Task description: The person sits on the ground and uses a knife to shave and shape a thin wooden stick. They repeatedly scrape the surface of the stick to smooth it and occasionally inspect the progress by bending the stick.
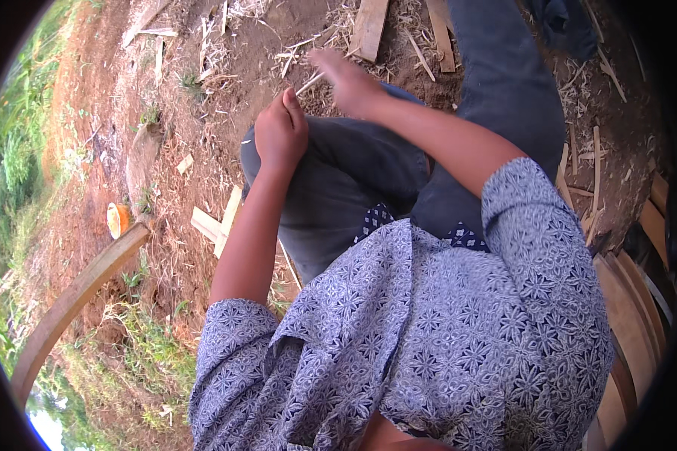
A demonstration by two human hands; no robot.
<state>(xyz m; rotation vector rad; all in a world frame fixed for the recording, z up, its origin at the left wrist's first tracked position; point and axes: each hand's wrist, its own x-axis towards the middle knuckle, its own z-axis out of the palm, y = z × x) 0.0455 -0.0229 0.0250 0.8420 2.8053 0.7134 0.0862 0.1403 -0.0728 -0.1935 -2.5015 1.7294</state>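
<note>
My left hand (280,135) is closed in a fist above my bent knee, thumb uppermost. A thin pale wooden stick (309,83) pokes out of it, slanting up and to the right toward my other hand. My right hand (347,84) is just beyond, over the lower leg, and motion smears its fingers. The stick's upper end passes close to that palm; whether the fingers grip it, or hold anything else, I cannot make out.
Wood shavings (331,37) and cut boards (370,30) litter the reddish dirt ahead. Crossed wood pieces (220,225) lie left of my forearm. Farther left are an orange container (118,219) and a long wooden beam (83,289). Stacked planks (632,301) stand at the right.
</note>
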